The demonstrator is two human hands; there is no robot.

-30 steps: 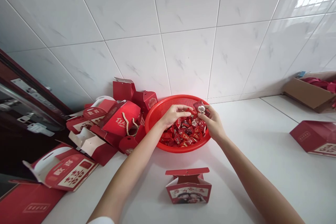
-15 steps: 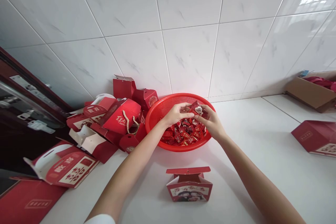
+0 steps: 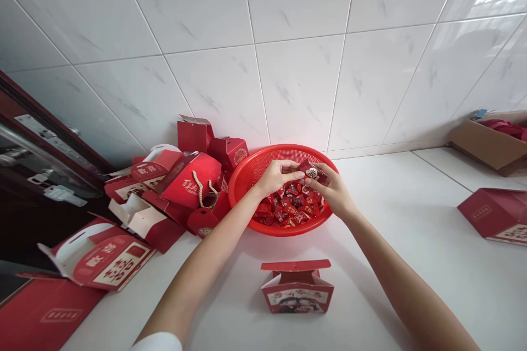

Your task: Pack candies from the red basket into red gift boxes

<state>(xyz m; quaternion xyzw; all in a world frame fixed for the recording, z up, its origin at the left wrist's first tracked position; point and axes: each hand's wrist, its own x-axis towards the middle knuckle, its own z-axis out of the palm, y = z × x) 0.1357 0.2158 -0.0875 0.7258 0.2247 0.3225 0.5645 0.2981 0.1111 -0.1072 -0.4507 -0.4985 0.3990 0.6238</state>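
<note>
Both hands meet over a round red plastic basket (image 3: pixel 284 229) heaped with small red wrapped candies (image 3: pixel 291 209). One dark red candy packet (image 3: pixel 312 172) with a cream patch is between them. My left hand (image 3: pixel 276 180) pinches near its left edge with thumb and fingers. From the other side, my right hand (image 3: pixel 334 192) has its thumb and fingers closed on the same packet. Parts of the packet are covered by the fingers. Nearer to me stands a small red gift box (image 3: pixel 297 297) with its top flaps apart and a picture of two people on the front.
Several red gift boxes (image 3: pixel 191 184), some with rope handles, are piled left of the basket. Another red box (image 3: pixel 494 214) stands at the right. Behind it, a cardboard carton (image 3: pixel 486 145) holds dark red material. A tiled wall (image 3: pixel 296 93) rises behind the counter.
The candy packet has tilted and shifted slightly between my fingers, showing more of its face. My hands stay over the basket, and the boxes have not moved.
</note>
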